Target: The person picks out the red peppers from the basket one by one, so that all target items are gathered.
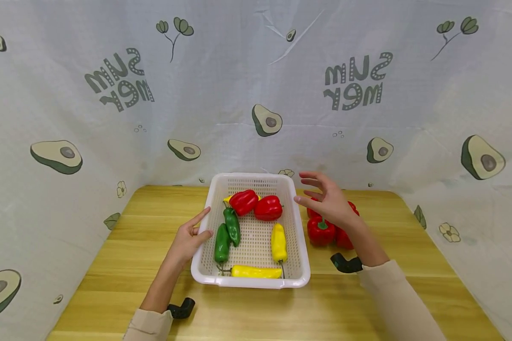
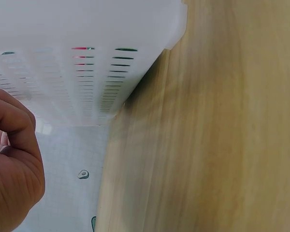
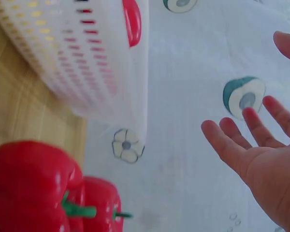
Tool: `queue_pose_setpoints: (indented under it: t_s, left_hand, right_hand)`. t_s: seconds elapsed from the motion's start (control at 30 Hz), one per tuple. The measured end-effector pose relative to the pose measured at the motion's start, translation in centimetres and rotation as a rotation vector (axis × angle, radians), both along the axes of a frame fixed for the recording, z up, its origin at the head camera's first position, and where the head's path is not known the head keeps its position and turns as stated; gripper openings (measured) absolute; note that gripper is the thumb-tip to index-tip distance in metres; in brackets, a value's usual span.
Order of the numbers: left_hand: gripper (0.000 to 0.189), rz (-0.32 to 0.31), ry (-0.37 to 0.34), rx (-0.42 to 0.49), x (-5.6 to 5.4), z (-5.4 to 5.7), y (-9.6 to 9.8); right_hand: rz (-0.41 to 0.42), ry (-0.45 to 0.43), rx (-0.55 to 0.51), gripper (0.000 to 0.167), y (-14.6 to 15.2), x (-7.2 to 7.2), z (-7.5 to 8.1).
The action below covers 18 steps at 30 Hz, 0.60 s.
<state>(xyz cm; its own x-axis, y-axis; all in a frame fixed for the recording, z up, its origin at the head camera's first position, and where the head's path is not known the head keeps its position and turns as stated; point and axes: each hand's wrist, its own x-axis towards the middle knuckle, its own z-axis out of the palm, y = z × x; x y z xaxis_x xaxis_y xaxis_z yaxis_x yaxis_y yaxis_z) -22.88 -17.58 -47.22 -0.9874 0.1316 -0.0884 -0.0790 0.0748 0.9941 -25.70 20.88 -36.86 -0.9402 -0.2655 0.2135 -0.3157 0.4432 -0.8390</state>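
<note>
A white plastic basket [image 1: 300,246] with slotted walls stands at the middle of the wooden table. My left hand [image 1: 185,242] holds its left rim, the thumb reaching over the edge. Inside are two red bell peppers [image 1: 268,208], two long green peppers [image 1: 223,244] and yellow peppers [image 1: 278,244]; one yellow pepper is partly covered by the red ones at the back. My right hand [image 1: 330,203] is raised just right of the basket, fingers spread and holding nothing. Below it, several red bell peppers [image 1: 321,232] sit on the table, partly hidden by the hand and forearm.
The wooden table [image 1: 153,222] reaches back to a pale curtain [image 1: 222,85] printed with avocados, which also hangs along both sides. A black strap piece [image 1: 345,263] sits at the right wrist, another [image 1: 182,309] at the left.
</note>
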Motion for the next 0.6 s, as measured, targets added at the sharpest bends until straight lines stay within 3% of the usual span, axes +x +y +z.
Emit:
queue_pose_setpoints:
  t_s: [0.2, 0.6]
  left_hand:
    - [0.072, -0.006, 0.001, 0.009, 0.0, -0.3, 0.1]
    - [0.073, 0.0, 0.007, 0.015, -0.3, -0.2, -0.1]
  right_hand:
    - [0.058, 0.039, 0.0, 0.073, -2.1, -1.0, 0.4]
    - [0.133, -0.006, 0.05, 0.073, -7.1, -3.2, 0.9]
